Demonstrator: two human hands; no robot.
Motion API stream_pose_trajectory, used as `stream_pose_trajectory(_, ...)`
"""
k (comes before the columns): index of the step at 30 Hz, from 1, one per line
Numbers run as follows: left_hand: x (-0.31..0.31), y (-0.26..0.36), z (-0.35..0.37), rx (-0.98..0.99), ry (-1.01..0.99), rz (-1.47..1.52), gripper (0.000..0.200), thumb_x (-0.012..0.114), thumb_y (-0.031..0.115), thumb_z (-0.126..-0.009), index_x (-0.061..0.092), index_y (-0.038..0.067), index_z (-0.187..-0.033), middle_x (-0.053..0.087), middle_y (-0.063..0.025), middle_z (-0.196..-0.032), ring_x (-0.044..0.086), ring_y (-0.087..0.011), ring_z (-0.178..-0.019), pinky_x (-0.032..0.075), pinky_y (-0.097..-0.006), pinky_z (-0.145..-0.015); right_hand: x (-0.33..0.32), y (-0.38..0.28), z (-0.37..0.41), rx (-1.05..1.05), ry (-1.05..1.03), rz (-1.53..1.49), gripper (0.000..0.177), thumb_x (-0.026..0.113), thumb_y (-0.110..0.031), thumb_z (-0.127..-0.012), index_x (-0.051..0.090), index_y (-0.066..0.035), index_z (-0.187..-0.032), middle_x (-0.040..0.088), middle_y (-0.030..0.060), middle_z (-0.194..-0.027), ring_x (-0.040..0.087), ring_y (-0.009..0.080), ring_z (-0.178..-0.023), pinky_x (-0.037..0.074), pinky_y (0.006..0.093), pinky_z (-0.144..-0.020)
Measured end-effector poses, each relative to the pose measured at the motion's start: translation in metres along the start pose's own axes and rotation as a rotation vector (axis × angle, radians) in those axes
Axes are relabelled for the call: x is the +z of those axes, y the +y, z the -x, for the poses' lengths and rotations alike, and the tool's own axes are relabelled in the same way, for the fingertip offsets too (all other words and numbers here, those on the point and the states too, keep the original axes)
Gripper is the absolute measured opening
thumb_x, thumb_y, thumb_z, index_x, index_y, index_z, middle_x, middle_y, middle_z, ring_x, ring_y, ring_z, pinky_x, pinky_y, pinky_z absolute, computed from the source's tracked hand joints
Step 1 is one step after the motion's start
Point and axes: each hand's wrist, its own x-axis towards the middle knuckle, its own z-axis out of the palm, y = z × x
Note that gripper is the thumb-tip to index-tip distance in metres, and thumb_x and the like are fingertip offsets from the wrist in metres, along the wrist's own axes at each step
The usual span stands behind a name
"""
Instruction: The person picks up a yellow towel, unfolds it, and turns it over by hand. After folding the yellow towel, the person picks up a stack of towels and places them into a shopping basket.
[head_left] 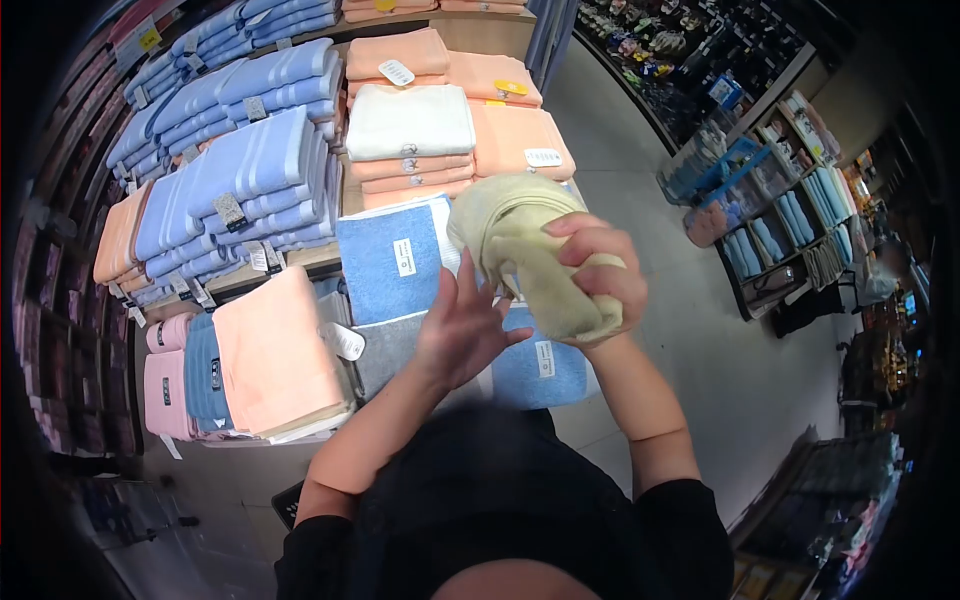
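A pale yellow-green towel (545, 285), loosely rolled and folded over on itself, is up in front of me above the display. My right hand (610, 275) is closed on its right side, fingers wrapped over the cloth. To its left, my left hand (460, 325) is open with fingers spread, fingertips right at the towel's edge. Beneath both hands lie a blue towel (375, 250) with a white label, a grey towel (390, 355) and another blue towel (560, 370).
Folded peach towels (525, 135) with a white towel (410, 120) stand behind. Striped blue towels (255, 165) are stacked at left. A peach towel (275, 350) tops the near-left pile beside rolled pink towels (165, 390). Right of the display is grey floor (700, 350), then a shelf (790, 225).
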Motion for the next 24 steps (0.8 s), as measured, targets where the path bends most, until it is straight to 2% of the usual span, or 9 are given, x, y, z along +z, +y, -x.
stream_pose_trajectory(1, 0.004, 0.009, -0.008, -0.022, -0.005, 0.032, 0.097, 0.039, 0.075, -0.077, 0.014, 0.009, -0.144, 0.019, -0.0185, -0.146, 0.024, -0.0388, -0.132, 0.024, -0.0546, -0.105, 0.001, -0.01, 0.001, -0.042, -0.141, 0.012, 0.034, 0.073, -0.009, -0.065, 0.052, -0.01, -0.091, 0.056, 0.0114, -0.091, 0.062, 0.0316, -0.084, 0.054, 0.0426, -0.071)
stream_pose_trajectory(3, 0.002, 0.02, -0.018, -0.007, -0.11, 0.093, 0.094, 0.041, 0.073, -0.078, 0.02, 0.008, -0.141, 0.027, -0.0219, -0.141, 0.033, -0.0367, -0.128, 0.03, -0.0518, -0.103, 0.008, -0.032, -0.007, -0.103, -0.366, -0.15, 0.025, 0.067, -0.01, -0.072, 0.048, -0.011, -0.09, 0.056, 0.012, -0.091, 0.062, 0.0353, -0.085, 0.053, 0.0485, -0.076)
stream_pose_trajectory(6, -0.004, 0.036, -0.029, 0.057, -0.161, 0.163, 0.084, 0.048, 0.063, -0.078, 0.029, 0.005, -0.137, 0.036, -0.0246, -0.135, 0.043, -0.0336, -0.122, 0.038, -0.0477, -0.1, 0.008, -0.048, 0.003, 0.017, -0.338, -0.344, 0.028, 0.068, -0.007, -0.065, 0.055, -0.01, -0.09, 0.057, 0.0128, -0.092, 0.062, 0.0351, -0.086, 0.054, 0.0423, -0.071)
stream_pose_trajectory(8, -0.01, 0.046, -0.033, 0.165, -0.054, 0.183, 0.073, 0.058, 0.046, -0.079, 0.035, 0.003, -0.133, 0.04, -0.0233, -0.132, 0.046, -0.0316, -0.119, 0.039, -0.0449, -0.099, 0.014, -0.05, 0.005, 0.211, 0.063, -0.453, 0.024, 0.064, -0.006, -0.072, 0.054, -0.009, -0.095, 0.057, 0.0132, -0.093, 0.061, 0.0317, -0.086, 0.054, 0.0411, -0.072)
stream_pose_trajectory(10, -0.029, 0.051, -0.025, 0.258, 0.055, -0.013, 0.063, 0.062, 0.03, -0.075, 0.041, 0.002, -0.128, 0.043, -0.0217, -0.13, 0.047, -0.0305, -0.117, 0.04, -0.0424, -0.099, 0.017, -0.051, 0.006, 0.399, 0.468, -0.542, 0.021, 0.06, -0.006, -0.079, 0.054, -0.007, -0.099, 0.057, 0.0137, -0.095, 0.061, 0.0284, -0.086, 0.053, 0.0399, -0.073)
stream_pose_trajectory(12, -0.025, 0.046, -0.018, 0.334, 0.076, -0.275, 0.057, 0.064, 0.02, -0.073, 0.045, 0.001, -0.123, 0.046, -0.0198, -0.127, 0.049, -0.0295, -0.115, 0.039, -0.0401, -0.099, -0.004, -0.043, 0.004, 0.966, 0.7, -0.634, 0.026, 0.06, -0.009, -0.082, 0.051, -0.003, -0.105, 0.058, 0.0123, -0.097, 0.061, 0.0213, -0.084, 0.052, 0.0351, -0.073)
stream_pose_trajectory(15, 0.009, 0.032, -0.008, 0.589, -0.156, -0.968, 0.037, 0.066, 0.017, -0.073, 0.055, 0.003, -0.106, 0.056, -0.0139, -0.11, 0.055, -0.0276, -0.107, 0.04, -0.0376, -0.098, 0.001, -0.011, 0.006, 1.091, 0.798, -0.503, 0.033, 0.062, -0.008, -0.08, 0.049, 0.001, -0.109, 0.058, 0.0111, -0.097, 0.06, 0.0171, -0.083, 0.051, 0.0305, -0.072)
stream_pose_trajectory(17, 0.028, 0.027, -0.007, 1.039, -0.31, -1.597, 0.011, 0.065, 0.014, -0.068, 0.062, 0.009, -0.077, 0.063, -0.0073, -0.086, 0.062, -0.0228, -0.092, 0.046, -0.0347, -0.088, 0.003, -0.003, 0.008, 1.085, 0.66, -0.493, 0.032, 0.059, -0.013, -0.082, 0.052, 0.002, -0.11, 0.06, 0.0113, -0.097, 0.062, 0.0184, -0.081, 0.052, 0.0307, -0.069)
stream_pose_trajectory(24, 0.01, -0.003, -0.014, 1.435, -0.457, -1.892, 0.008, 0.063, 0.013, -0.065, 0.058, 0.01, -0.071, 0.06, -0.002, -0.076, 0.062, -0.0168, -0.071, 0.047, -0.0282, -0.061, 0.013, 0.002, 0.0, 1.221, 0.513, -0.695, 0.029, 0.059, -0.015, -0.082, 0.056, 0.001, -0.106, 0.062, 0.0109, -0.092, 0.063, 0.0188, -0.08, 0.053, 0.0314, -0.07)
